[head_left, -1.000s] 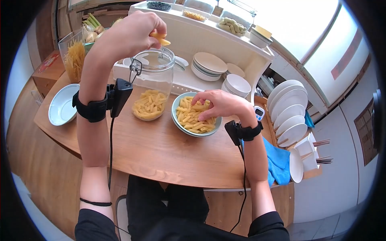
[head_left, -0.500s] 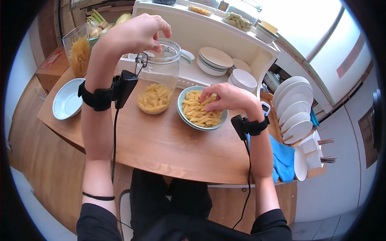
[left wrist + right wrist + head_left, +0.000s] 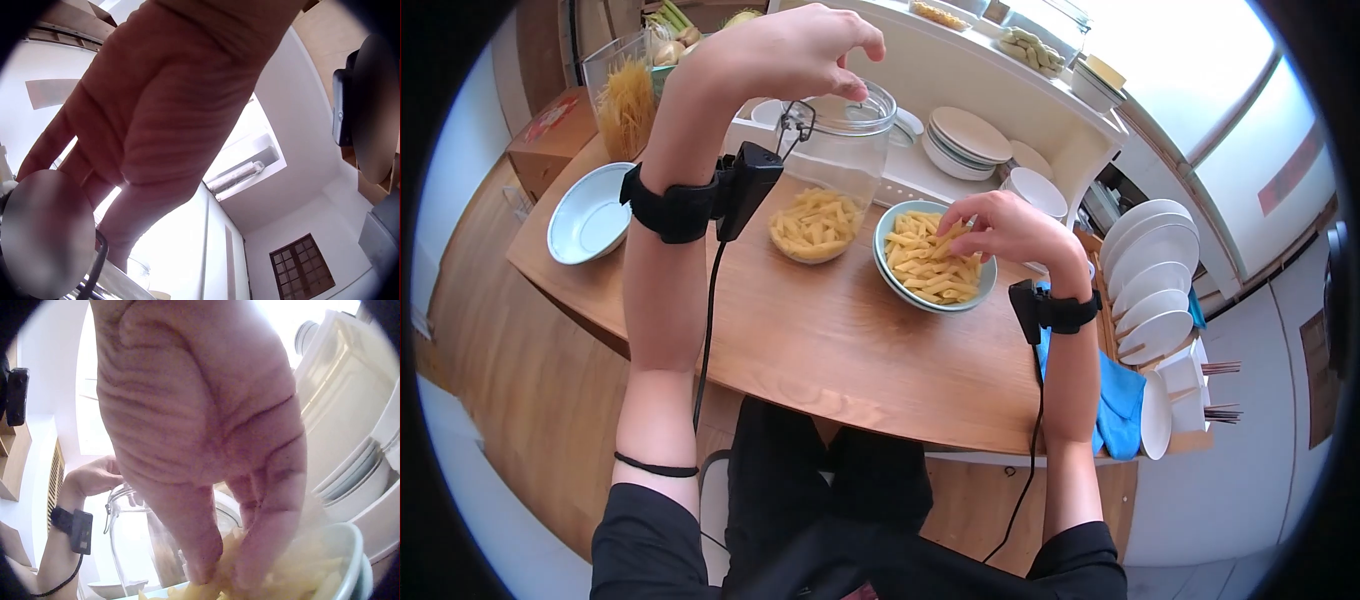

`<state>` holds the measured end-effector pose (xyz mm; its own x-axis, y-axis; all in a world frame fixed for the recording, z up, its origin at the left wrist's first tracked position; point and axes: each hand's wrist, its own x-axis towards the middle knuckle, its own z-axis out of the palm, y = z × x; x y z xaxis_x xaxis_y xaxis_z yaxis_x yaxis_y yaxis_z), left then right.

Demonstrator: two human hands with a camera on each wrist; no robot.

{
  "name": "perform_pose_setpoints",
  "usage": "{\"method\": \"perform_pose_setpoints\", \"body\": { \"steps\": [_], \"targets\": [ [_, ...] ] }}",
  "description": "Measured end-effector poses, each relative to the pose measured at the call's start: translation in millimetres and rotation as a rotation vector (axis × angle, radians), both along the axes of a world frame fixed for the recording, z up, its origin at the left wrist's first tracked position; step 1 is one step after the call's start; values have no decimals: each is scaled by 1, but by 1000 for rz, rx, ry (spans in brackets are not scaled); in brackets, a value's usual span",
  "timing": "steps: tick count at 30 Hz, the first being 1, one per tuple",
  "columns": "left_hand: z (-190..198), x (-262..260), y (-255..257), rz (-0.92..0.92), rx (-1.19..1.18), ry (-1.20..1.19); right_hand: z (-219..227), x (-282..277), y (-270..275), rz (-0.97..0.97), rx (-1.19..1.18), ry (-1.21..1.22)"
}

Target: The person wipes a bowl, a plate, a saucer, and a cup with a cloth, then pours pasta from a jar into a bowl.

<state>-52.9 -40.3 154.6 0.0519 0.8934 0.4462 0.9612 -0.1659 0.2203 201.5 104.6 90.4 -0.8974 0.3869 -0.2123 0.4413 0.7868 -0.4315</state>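
The left hand (image 3: 795,55) hangs over the mouth of a glass jar (image 3: 850,150), fingers bent loosely down, with no pasta visible in them. Penne (image 3: 817,222) covers the jar's bottom. At the jar's right, a light-blue bowl (image 3: 884,262) holds more penne (image 3: 925,262). Over that bowl's right side is the right hand (image 3: 1020,232); in the right wrist view its thumb and fingers (image 3: 256,550) reach down into the penne (image 3: 306,575) and pinch some pieces.
An empty pale bowl (image 3: 590,215) sits at the table's left, near a container of spaghetti (image 3: 626,105). Stacked plates (image 3: 970,135) and white bowls (image 3: 1035,190) stand behind. To the right are a blue cloth (image 3: 1118,405) and a rack of plates (image 3: 1155,255). The jar's wire clasp (image 3: 798,122) juts out leftward.
The penne pieces the left hand held a second ago are gone from its fingers, which have loosened. The right hand stays at the bowl. The head view has shifted, moving the scene rightward and up.
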Motion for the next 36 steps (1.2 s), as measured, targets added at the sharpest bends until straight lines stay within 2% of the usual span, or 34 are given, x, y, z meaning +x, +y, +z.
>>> {"method": "perform_pose_setpoints", "body": {
  "steps": [4,6,13,15,19,22,24,26,27,29,33,36],
  "targets": [
    [2,2,-4,32,-23,-16,6,0,-2,-16,21,-21],
    [1,-3,-4,-19,38,41,3,2,1,-13,49,22],
    [4,-7,-6,-13,33,30,14,15,3,-91,75,105],
    [9,-5,-13,-15,-14,8,17,20,4,-137,33,208],
    [5,-15,-10,-3,42,44,39,18,2,-164,1,343],
    [2,-25,-6,-69,153,36,70,-3,-9,-57,161,379],
    [8,-28,-10,-115,179,144,86,-22,-25,-19,255,407],
    [21,-16,-31,-75,86,94,93,-44,-36,45,357,548],
    [27,-11,-41,-31,-9,45,93,-55,-39,52,356,550],
    [28,-10,-44,-19,-14,43,92,-76,-43,70,378,652],
    [37,-3,-49,26,-101,94,72,-108,-38,119,303,615],
    [35,0,-56,-49,-20,110,61,-110,-35,117,401,608]
  ]
}}
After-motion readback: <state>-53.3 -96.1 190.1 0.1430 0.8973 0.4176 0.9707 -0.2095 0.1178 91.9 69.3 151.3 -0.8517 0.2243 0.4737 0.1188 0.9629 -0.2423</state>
